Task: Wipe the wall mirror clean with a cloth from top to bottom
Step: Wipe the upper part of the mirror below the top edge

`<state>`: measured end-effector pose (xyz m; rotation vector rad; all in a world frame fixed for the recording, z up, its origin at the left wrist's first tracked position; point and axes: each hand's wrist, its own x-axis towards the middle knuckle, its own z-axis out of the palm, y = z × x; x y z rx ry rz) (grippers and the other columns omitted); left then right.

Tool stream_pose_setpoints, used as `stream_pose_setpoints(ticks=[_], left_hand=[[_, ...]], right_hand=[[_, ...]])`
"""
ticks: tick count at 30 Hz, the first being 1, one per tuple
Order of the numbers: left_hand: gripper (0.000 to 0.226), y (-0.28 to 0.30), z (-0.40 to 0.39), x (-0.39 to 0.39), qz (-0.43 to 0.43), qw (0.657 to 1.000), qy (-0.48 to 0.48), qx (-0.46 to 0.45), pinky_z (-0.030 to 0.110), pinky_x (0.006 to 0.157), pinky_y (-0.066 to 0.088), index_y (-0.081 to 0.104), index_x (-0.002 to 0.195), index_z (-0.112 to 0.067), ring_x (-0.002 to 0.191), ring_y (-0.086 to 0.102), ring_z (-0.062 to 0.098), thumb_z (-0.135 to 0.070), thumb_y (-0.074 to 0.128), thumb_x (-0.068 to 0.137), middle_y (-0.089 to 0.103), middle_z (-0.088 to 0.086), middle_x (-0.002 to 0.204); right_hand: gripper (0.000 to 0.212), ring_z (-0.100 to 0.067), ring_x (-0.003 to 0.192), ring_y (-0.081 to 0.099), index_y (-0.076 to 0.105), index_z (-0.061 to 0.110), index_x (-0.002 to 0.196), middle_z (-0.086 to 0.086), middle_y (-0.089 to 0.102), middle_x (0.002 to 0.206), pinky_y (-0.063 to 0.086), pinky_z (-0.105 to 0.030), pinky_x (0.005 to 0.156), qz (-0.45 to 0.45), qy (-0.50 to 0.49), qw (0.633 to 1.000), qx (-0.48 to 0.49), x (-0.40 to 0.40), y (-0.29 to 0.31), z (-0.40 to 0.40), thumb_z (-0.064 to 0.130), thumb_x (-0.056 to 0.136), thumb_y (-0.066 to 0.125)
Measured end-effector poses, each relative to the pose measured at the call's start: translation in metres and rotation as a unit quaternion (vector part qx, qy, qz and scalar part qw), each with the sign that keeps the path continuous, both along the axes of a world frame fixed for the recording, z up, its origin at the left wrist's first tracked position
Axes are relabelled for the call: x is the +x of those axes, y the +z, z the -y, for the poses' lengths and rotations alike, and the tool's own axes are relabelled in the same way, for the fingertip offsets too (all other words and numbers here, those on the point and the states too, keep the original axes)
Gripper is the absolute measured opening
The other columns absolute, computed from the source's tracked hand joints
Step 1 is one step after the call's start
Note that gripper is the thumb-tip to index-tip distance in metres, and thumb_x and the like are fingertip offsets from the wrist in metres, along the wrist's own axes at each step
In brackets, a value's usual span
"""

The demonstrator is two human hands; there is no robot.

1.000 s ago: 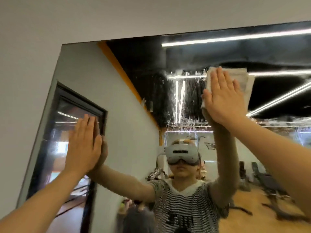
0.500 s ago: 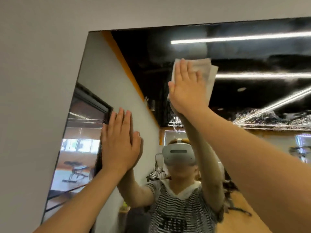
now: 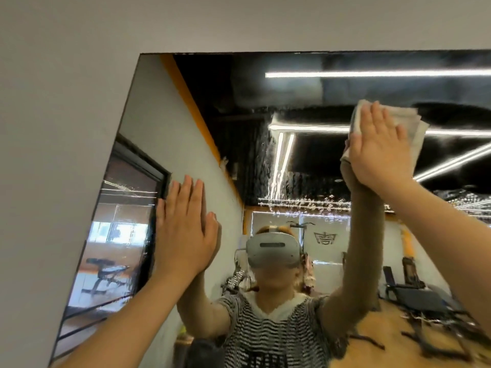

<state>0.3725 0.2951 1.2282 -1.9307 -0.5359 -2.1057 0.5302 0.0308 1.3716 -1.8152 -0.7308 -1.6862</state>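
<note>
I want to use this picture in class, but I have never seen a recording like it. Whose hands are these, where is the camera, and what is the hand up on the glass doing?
The camera sits on the person's head, so you see their own arms reaching forward. The big pane is a wall mirror, and the figure with the headset is simply their reflection. The left hand lies flat on the glass with straight fingers and holds nothing. The right hand, higher up, presses a folded white cloth against the mirror with straight fingers. Streaks and droplets show on the glass between the hands. The gym benches and ceiling lights are reflections of the room behind.
</note>
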Motion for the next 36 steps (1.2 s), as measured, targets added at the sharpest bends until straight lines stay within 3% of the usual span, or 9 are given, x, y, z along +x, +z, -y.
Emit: stream_pose_setpoints(ticks=[6,15,21,27,31,36], left_hand=[[0.063,-0.001,0.001,0.003,0.012,1.000,-0.001,0.005,0.044,0.118,0.009,0.026,0.152,-0.013,0.143,0.007,0.013,-0.039,0.026,0.094,0.025,0.007,0.158],[0.064,0.000,0.001,0.001,0.005,1.000,-0.010,-0.001,0.039,0.118,0.001,0.025,0.152,-0.016,0.144,0.004,0.011,-0.042,0.023,0.094,0.020,0.003,0.159],[0.067,0.000,0.003,-0.003,-0.009,1.000,-0.023,-0.010,0.045,0.120,0.006,0.023,0.153,-0.015,0.146,0.005,0.014,-0.043,0.020,0.092,0.018,0.003,0.160],[0.065,-0.001,0.003,-0.002,-0.008,1.000,-0.012,-0.010,0.044,0.119,0.007,0.029,0.151,-0.012,0.145,0.008,0.016,-0.040,0.024,0.093,0.024,0.008,0.159],[0.065,-0.001,0.007,-0.005,-0.014,1.000,-0.015,-0.012,0.046,0.118,0.010,0.030,0.151,-0.010,0.147,0.018,0.027,-0.038,0.024,0.092,0.026,0.010,0.158],[0.066,-0.003,0.010,-0.007,-0.023,0.999,-0.019,-0.011,0.046,0.118,0.009,0.029,0.151,-0.010,0.147,0.017,0.027,-0.039,0.021,0.092,0.024,0.010,0.158]], right_hand=[[0.059,-0.028,0.149,0.002,0.001,0.008,0.155,-0.010,-0.001,0.163,0.004,-0.049,0.119,-0.041,0.016,0.998,0.033,-0.028,0.001,-0.039,0.032,0.104,0.018],[0.060,-0.024,0.150,0.004,0.005,0.009,0.155,-0.009,0.005,0.163,0.006,-0.048,0.119,0.062,0.015,0.992,-0.107,-0.097,-0.001,-0.135,0.035,0.105,0.023],[0.056,-0.019,0.150,-0.001,0.003,0.014,0.156,-0.004,0.000,0.164,0.000,-0.041,0.119,0.084,0.014,0.984,-0.159,-0.073,-0.001,-0.107,0.034,0.105,0.018],[0.057,-0.019,0.150,0.000,0.004,0.014,0.156,-0.005,0.002,0.163,0.003,-0.043,0.120,0.037,-0.009,0.993,-0.112,-0.036,-0.006,-0.044,0.034,0.103,0.013],[0.065,-0.019,0.150,-0.002,0.003,0.014,0.156,-0.005,0.000,0.163,0.001,-0.042,0.121,0.012,-0.007,0.996,-0.084,-0.040,-0.015,-0.041,0.038,0.095,0.005],[0.057,-0.017,0.150,-0.005,-0.001,0.015,0.156,-0.002,-0.005,0.163,-0.002,-0.041,0.119,-0.023,-0.008,0.999,-0.042,-0.041,-0.024,-0.049,0.032,0.105,0.018]])
